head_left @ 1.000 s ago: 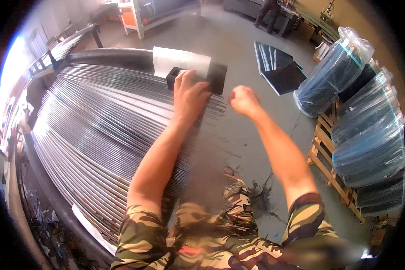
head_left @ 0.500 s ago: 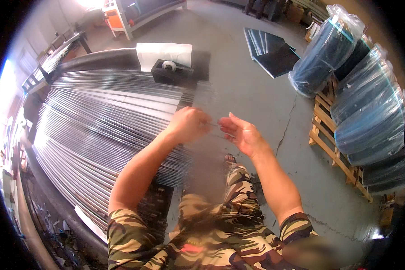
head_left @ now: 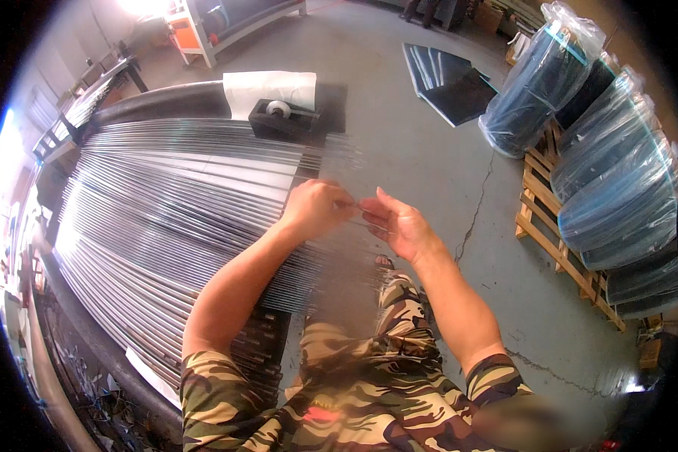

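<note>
My left hand [head_left: 318, 210] is raised over the right ends of many thin metal rods [head_left: 173, 196] lying side by side on the table. Its fingers are closed in a pinch, and what they hold is too small and blurred to name. Facing it, my right hand [head_left: 404, 230] has its palm turned inward, with the thumb apart and the fingers loosely stretched. Its fingertips come very close to the left hand's pinch; whether they touch is unclear. A hazy smear covers the area just below both hands.
At the table's far end stand a black box-shaped holder [head_left: 282, 120] with a white roll [head_left: 279, 109] and a white sheet [head_left: 267, 84]. On the right, plastic-wrapped rolls [head_left: 610, 181] rest on a wooden pallet [head_left: 557, 233]. Dark flat panels [head_left: 456, 92] lie on the floor.
My right fingertips have come slightly closer to my left hand, narrowing the gap between them. The left hand keeps its pinch. The whole view has shifted a little.
</note>
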A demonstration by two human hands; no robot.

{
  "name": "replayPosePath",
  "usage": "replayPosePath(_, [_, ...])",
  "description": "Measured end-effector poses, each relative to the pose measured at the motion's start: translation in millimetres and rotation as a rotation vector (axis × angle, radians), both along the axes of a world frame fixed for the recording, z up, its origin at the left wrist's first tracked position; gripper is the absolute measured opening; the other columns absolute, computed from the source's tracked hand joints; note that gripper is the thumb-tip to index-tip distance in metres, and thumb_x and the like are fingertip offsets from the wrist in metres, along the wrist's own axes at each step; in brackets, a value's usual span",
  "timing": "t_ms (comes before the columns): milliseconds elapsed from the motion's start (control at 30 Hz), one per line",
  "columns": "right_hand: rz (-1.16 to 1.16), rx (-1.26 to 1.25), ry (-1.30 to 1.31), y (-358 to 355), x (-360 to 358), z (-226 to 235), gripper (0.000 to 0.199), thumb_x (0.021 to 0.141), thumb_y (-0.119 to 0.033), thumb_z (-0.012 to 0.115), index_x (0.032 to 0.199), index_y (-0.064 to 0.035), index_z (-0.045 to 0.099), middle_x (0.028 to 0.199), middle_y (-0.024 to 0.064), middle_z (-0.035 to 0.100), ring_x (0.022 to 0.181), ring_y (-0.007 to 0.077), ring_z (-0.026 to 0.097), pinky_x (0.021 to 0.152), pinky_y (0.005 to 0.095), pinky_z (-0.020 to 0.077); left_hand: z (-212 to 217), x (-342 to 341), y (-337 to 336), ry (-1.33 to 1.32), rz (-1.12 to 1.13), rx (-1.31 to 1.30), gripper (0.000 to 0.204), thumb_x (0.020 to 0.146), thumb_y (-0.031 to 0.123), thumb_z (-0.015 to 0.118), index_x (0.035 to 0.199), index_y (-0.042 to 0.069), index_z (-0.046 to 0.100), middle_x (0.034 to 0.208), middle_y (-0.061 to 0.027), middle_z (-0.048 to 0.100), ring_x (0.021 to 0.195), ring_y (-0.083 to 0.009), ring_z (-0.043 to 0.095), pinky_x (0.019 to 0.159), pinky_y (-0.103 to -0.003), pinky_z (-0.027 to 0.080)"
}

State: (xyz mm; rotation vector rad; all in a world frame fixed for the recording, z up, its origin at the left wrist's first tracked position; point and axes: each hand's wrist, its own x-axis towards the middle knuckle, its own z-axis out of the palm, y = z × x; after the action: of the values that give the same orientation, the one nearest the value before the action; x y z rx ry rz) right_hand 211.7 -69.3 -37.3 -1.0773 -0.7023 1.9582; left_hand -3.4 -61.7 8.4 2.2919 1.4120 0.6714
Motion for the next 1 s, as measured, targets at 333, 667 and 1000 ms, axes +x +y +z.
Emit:
replayPosePath(333, [0.01, 0.059, -0.128, 7.8, -6.8, -16.3, 0.04, 0.088, -0.03, 0.078, 0.119, -0.0066, 0.068, 0.117, 0.0063, 0.066, 0.116, 0.0229, 0.056, 0.103, 0.0421, 0.0402, -14.8, 1.5, 7.7, -0.117, -0.047, 0.106, 0.012, 0.077, 0.014, 0.078, 0.081, 0.003, 0.075, 0.087, -0.0105, 0.071, 0.081, -0.0304, 0.069, 0.076, -0.039, 0.055])
replayPosePath(667, [0.041, 0.151, -0.454, 8.2, -14.4, -2.1, 0.029, 0.085, -0.021, 0.078, 0.106, -0.0022, 0.073, 0.097, 0.0068, 0.071, 0.092, 0.018, 0.063, 0.083, 0.0343, 0.0482, -3.0, -9.2, 10.6, 0.203, -0.254, 0.215, 0.011, 0.08, 0.008, 0.071, 0.089, 0.002, 0.075, 0.086, -0.0107, 0.07, 0.092, -0.0313, 0.067, 0.083, -0.041, 0.054])
replayPosePath(1000, [0.135, 0.258, -0.572, 13.0, -15.8, 0.1, 0.026, 0.085, -0.017, 0.077, 0.101, 0.0029, 0.074, 0.097, 0.0112, 0.075, 0.091, 0.0181, 0.069, 0.087, 0.0322, 0.0536, 0.0, -17.5, 9.2, 0.276, -0.206, 0.208, 0.004, 0.08, 0.007, 0.072, 0.083, 0.004, 0.073, 0.086, -0.0088, 0.068, 0.094, -0.0307, 0.065, 0.087, -0.043, 0.052])
